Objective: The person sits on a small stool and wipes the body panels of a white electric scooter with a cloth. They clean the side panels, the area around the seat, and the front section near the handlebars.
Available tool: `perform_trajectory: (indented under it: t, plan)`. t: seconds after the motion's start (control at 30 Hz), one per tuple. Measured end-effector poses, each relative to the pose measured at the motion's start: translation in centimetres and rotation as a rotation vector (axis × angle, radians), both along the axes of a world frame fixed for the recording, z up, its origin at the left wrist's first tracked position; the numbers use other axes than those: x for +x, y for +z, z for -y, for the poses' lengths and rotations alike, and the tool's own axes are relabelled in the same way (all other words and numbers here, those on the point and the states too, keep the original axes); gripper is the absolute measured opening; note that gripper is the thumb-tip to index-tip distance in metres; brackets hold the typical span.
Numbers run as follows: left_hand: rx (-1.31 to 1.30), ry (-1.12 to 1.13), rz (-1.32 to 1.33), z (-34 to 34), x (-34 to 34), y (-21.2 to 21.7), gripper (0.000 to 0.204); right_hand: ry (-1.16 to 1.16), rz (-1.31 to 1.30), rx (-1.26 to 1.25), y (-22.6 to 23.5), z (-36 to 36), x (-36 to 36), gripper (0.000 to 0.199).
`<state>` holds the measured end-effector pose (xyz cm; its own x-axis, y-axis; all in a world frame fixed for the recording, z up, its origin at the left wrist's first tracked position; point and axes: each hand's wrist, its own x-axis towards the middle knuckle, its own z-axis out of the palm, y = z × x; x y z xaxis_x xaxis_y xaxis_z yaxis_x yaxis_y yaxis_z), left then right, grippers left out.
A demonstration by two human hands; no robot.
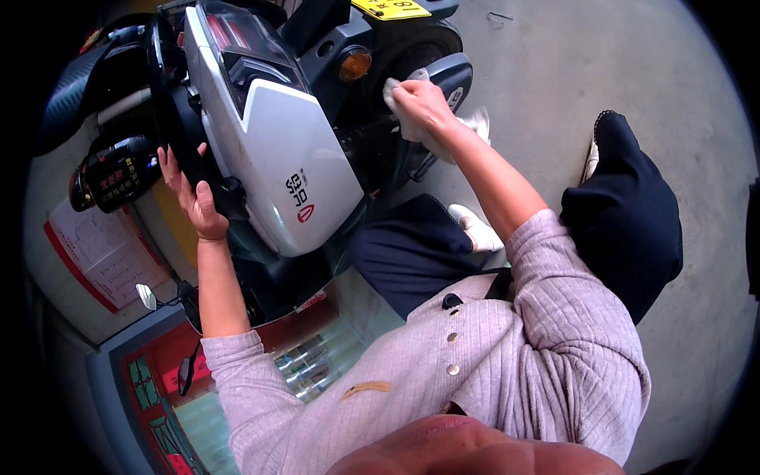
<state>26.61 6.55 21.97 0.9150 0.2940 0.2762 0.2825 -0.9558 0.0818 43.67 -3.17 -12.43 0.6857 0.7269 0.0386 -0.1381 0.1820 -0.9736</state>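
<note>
A white and black electric scooter (297,154) fills the upper left. My left hand (190,198) rests against the black rail (178,131) beside its white side panel, fingers stretched and spread; part of the hand is hidden behind the rail. My right hand (426,103) is closed on a crumpled white cloth (410,129), with loose ends hanging out on both sides. It is by the dark cover (453,75) over the rear wheel; whether the cloth touches it I cannot tell. An orange turn signal (354,64) sits just left of that hand.
A yellow number plate (392,8) is at the scooter's rear. Mirrors (146,296) stick out near its front. A printed poster (107,253) hangs at the left, near a red and green door (150,380). My bent legs (625,222) are over the grey floor (546,71).
</note>
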Motion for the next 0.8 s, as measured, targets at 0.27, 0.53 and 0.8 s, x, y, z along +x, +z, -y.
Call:
perform_trajectory:
  t: [0.27,0.53,0.8]
  plan:
    - [-0.051,0.030,0.040,0.1,-0.1,-0.3,0.077,-0.674,0.760,-0.014,1.5,-4.5,2.2,0.040]
    - [-0.032,0.007,0.037,-0.4,-0.3,-0.3,0.077,-0.178,0.146,0.002,-2.6,-2.6,-2.7,0.031]
    - [0.009,0.075,-0.018,-0.6,-1.0,0.3,0.078,-0.569,0.008,0.217,-1.0,-3.8,0.3,0.030]
